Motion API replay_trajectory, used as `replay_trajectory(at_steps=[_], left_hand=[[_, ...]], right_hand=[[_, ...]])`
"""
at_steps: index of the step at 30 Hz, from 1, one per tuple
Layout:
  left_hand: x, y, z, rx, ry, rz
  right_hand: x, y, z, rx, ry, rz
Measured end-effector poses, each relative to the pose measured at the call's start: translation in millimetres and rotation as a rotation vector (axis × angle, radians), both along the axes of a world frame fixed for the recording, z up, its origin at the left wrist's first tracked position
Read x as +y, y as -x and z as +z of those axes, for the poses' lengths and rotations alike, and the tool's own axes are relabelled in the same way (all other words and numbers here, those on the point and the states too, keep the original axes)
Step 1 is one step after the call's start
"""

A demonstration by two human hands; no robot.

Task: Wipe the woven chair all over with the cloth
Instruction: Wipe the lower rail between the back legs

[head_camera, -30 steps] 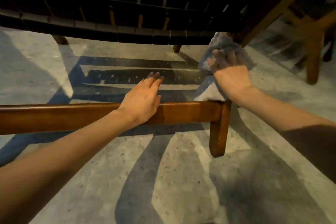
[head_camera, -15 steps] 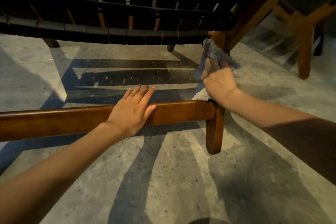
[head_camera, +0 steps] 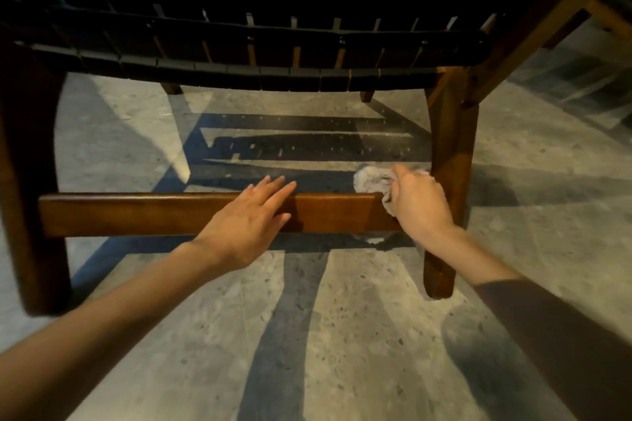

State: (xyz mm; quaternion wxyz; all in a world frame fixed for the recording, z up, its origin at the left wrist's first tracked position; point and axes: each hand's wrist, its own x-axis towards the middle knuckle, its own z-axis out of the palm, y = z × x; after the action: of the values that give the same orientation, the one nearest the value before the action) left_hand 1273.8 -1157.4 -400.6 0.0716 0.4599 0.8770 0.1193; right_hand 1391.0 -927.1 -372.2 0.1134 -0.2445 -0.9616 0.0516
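Right fingers (head_camera: 405,176) grip cloth (head_camera: 371,181) at rail (head_camera: 154,213) end.

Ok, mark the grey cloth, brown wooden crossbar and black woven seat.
grey cloth (head_camera: 371,181), head view, bunched top fold.
brown wooden crossbar (head_camera: 136,214), head view, bare front face.
black woven seat (head_camera: 273,77), head view, front edge.

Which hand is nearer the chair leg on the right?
Right. The right hand, gripping the cloth, is beside the leg; the left hand rests on the rail, farther left.
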Motion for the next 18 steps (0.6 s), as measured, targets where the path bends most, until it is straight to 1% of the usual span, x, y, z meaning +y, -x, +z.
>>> replay_trajectory(at_steps=[3, 6, 10, 12, 14, 16, 18], left_hand=[[-24, -1, 10, -0.031, 0.045, 0.098], [-48, -2, 25, -0.087, 0.001, 0.202], [-80, -5, 45, -0.262, -0.202, 0.392], [-100, -6, 53, -0.323, -0.271, 0.436], [-120, -5, 58, -0.387, -0.358, 0.480], [-141, -3, 62, -0.426, -0.463, 0.529], [-159, 1, 65, -0.483, -0.605, 0.590]], right_hand=[[-44, 25, -6, 0.073, 0.083, 0.127], [-89, 52, -11, 0.143, 0.176, 0.213], [-140, 78, -12, 0.150, 0.393, 0.311], [-161, 85, -6, 0.174, 0.556, 0.377], [-178, 93, 5, 0.201, 0.674, 0.438], [-196, 102, 17, 0.231, 0.732, 0.515], [-218, 109, 30, 0.242, 0.749, 0.596]])
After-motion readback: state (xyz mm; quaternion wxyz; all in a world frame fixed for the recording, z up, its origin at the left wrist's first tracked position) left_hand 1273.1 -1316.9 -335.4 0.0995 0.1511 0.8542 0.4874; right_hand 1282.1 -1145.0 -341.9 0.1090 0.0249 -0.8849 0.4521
